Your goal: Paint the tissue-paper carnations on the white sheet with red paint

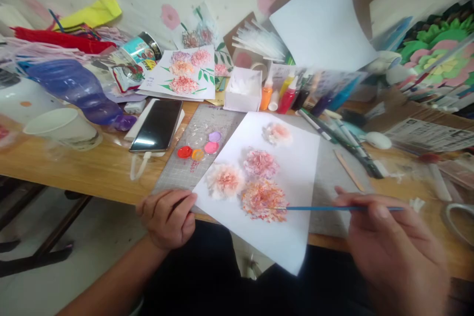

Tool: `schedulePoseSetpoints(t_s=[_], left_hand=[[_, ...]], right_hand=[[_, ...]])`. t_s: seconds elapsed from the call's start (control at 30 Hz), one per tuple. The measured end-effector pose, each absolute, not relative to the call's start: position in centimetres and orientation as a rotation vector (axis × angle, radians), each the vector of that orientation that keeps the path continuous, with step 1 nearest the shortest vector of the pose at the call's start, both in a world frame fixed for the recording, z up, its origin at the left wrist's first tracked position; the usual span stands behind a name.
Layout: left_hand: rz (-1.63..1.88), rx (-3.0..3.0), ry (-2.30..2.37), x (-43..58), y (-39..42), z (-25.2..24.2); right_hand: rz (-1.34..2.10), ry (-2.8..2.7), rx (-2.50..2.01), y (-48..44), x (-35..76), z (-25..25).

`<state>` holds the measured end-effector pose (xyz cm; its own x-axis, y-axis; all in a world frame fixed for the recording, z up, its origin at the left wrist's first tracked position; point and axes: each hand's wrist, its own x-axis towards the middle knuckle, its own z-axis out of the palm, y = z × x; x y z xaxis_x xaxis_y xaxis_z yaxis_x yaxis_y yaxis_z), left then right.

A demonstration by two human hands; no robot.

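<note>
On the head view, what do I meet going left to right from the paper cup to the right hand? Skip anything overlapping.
Paper cup → left hand → white-and-pink flower → orange flower → right hand.

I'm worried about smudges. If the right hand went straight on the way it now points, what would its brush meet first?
Probably the orange flower: the right hand points leftward, and the tip of its blue brush overlaps that flower in view; touch is unclear.

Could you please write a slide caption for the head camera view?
Right hand holds a blue brush at an orange flower; left hand holds the white paper.
</note>
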<state>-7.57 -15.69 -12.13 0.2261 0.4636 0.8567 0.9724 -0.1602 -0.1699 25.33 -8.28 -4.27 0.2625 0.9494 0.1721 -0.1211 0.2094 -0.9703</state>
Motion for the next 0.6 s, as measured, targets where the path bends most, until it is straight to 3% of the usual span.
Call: schedulePoseSetpoints(t_s=[0.2, 0.37, 0.6], left_hand=[[-0.925, -1.816, -1.422, -7.6, -16.6, -11.6], [-1.404, -1.849, -1.617, -6.8, -19.4, -11.0], [-1.308, -1.948, -1.809, -4.5, -21.0, -8.1]], right_hand=[[1.078, -0.744, -0.824, -6.9, 28.3, -7.2], [1.192, -0.605, -0.688, -5.9, 29.7, -8.9], [1.261, -0.529, -0.686, -5.4, 29.0, -9.3]])
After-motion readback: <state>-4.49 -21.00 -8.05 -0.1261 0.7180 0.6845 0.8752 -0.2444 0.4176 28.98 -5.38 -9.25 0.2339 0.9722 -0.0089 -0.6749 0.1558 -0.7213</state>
